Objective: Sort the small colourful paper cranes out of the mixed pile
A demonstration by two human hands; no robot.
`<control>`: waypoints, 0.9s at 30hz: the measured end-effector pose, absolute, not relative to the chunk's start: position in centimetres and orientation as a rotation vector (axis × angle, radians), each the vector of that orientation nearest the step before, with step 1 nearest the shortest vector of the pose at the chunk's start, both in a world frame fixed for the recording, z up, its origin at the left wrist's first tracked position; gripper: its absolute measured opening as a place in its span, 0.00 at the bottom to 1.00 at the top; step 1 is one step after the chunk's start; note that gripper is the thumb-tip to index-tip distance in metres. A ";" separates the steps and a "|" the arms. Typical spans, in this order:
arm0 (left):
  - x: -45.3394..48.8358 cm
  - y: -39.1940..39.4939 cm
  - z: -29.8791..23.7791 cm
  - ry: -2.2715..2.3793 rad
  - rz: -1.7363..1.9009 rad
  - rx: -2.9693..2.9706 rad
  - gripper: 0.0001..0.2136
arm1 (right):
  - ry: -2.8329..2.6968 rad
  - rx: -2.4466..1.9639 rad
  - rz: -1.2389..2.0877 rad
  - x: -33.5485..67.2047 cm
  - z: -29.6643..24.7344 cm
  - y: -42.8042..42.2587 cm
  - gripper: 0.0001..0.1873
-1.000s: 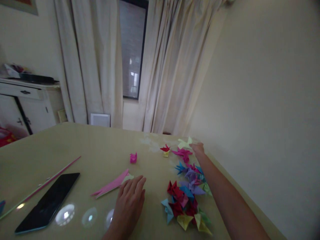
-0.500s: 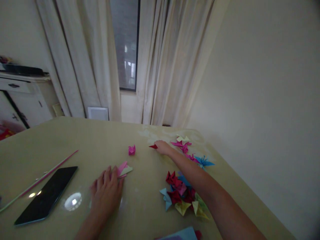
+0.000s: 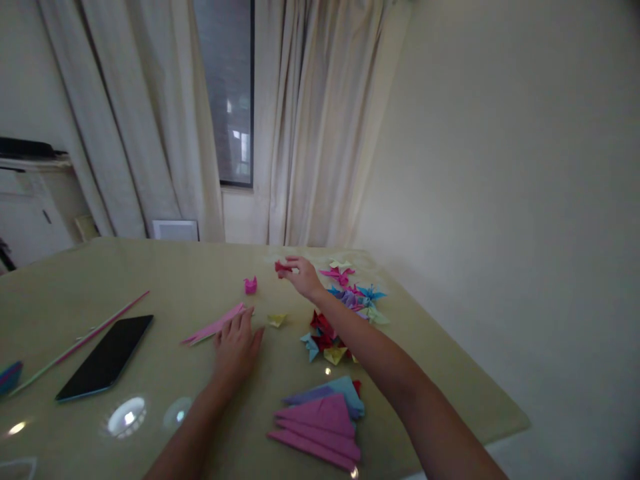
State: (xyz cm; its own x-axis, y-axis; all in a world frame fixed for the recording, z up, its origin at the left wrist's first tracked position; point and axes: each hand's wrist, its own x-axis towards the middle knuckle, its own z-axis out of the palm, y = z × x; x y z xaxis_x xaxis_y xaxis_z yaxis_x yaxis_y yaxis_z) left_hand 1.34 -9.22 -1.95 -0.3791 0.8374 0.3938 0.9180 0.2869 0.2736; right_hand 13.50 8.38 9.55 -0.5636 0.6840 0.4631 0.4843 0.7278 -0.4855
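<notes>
My right hand (image 3: 302, 276) is raised just above the table, its fingers pinched on a small red origami piece (image 3: 281, 267). Flat on the table lies my left hand (image 3: 236, 345), fingers stretched, fingertips touching a long pink folded paper (image 3: 213, 326). A small yellow origami piece (image 3: 276, 320) lies between the hands. A small pink origami piece (image 3: 251, 285) stands farther back. To the right of my right forearm sits a heap of colourful origami pieces (image 3: 345, 310).
A black phone (image 3: 106, 357) lies at the left, with thin pink and green sticks (image 3: 83, 340) beside it. A stack of pink, purple and blue folded papers (image 3: 323, 423) lies near the front. The table edge (image 3: 480, 373) runs along the right. Curtains and a window stand behind.
My right hand has moved from the far right pieces to the left and lifted a red piece off the table. A yellow piece now lies exposed. The view has tilted down, showing the paper stack.
</notes>
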 end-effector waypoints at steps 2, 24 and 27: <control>1.6 -9.5 -2.1 -2.382 -0.600 -1.688 0.23 | -2.200 -0.893 0.383 15.0 10.6 8.0 0.09; -5.0 -10.6 -0.6 -2.727 -0.697 -1.332 0.20 | -2.820 -1.007 0.043 16.2 5.1 -1.0 0.07; -5.1 -10.7 -0.4 -2.691 -0.759 -1.391 0.17 | -2.823 -1.000 0.028 17.2 6.3 -1.4 0.04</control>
State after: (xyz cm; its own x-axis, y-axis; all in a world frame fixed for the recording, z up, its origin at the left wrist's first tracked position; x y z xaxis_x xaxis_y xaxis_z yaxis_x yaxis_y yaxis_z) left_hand -5.12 -10.65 -0.43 -0.6029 0.7631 0.2327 0.7722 0.4848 0.4107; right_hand 17.21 -1.45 6.34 -0.7676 0.6273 0.1311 0.6246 0.7781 -0.0661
